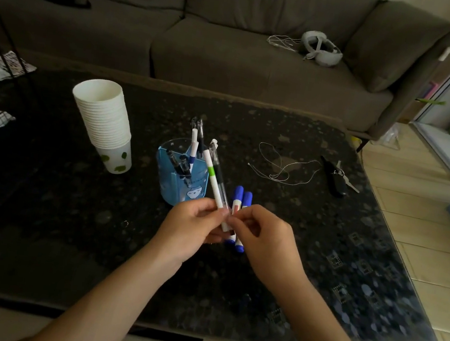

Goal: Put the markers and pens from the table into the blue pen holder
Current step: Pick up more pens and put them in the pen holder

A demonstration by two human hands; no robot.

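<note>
The blue pen holder point(178, 181) stands mid-table with several pens point(193, 148) sticking out of it. Just in front of it, my left hand point(195, 225) and my right hand point(262, 237) meet. Together they pinch the lower ends of two pens: a white pen with a green band point(213, 174) and a clear black-ink pen point(219, 171), both tilted up toward the holder. Two blue-capped markers point(241, 199) lie on the table under my hands, partly hidden by my fingers.
A stack of white paper cups point(102, 123) stands left of the holder. A thin cord point(283, 164) and keys with a black fob point(336, 176) lie to the right. The dark table point(62, 233) ends near a grey sofa point(221, 53) holding a white headset point(320, 49).
</note>
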